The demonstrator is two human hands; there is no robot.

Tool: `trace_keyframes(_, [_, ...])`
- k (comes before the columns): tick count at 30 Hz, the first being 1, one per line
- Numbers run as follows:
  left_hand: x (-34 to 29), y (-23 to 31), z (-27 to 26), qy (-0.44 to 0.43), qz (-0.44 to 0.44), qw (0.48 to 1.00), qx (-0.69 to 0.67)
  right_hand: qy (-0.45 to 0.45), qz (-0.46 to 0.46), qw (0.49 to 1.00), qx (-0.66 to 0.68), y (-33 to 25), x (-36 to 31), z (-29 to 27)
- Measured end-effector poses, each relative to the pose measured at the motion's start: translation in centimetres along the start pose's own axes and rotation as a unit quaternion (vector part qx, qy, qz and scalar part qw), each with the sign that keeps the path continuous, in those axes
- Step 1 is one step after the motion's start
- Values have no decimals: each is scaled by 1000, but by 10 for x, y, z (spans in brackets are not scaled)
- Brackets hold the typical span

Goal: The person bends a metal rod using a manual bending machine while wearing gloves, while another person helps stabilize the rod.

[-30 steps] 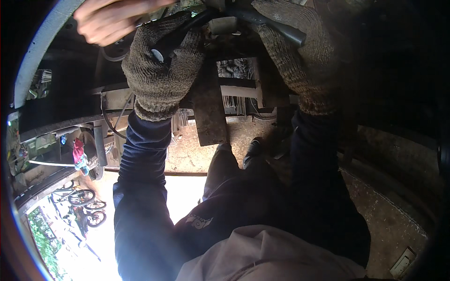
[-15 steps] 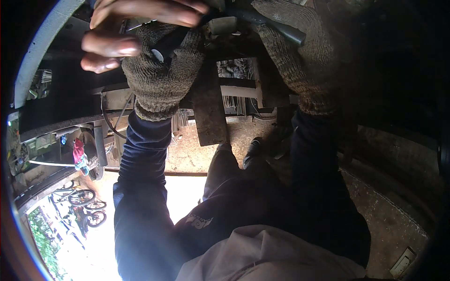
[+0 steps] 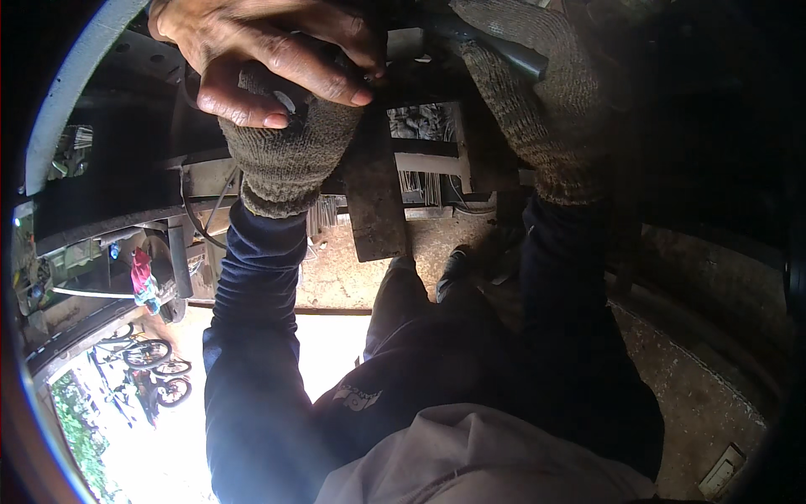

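Observation:
My left hand, in a worn grey knit glove, is raised at the upper left, its fingers closed around something dark that I cannot make out. Another person's bare hand reaches over it from the top edge, fingers bent, hiding much of my fingers. At the upper right, my right hand, gloved the same way, grips a dark round bar; its end shows between thumb and fingers. The far side of both grips is lost in shadow.
A flat dark metal plate hangs below and between my hands. Behind it are a metal frame and thin rods. A red cloth hangs at the left. Bicycles stand outside, lower left.
The other person's bare hand has moved down and right, from beside my left glove to over its fingers. Both my hands have stayed about where they were.

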State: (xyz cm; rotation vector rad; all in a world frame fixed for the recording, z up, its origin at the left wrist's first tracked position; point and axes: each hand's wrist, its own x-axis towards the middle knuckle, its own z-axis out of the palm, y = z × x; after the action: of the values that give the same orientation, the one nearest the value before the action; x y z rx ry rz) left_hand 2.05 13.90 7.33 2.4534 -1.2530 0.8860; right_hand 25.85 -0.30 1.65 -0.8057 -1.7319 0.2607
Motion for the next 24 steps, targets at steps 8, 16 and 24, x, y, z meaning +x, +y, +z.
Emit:
trace_keyframes(8, [10,9,23,164,-74,982,61,-7,4,1000,2,2,-1,1])
trace_keyframes(16, [15,-23,96,516,145,843,37,-5,55,998,38,-7,0,3])
trace_keyframes(24, [-5,28,53,268,-152,936,168,8,37,999,23,-5,2,1])
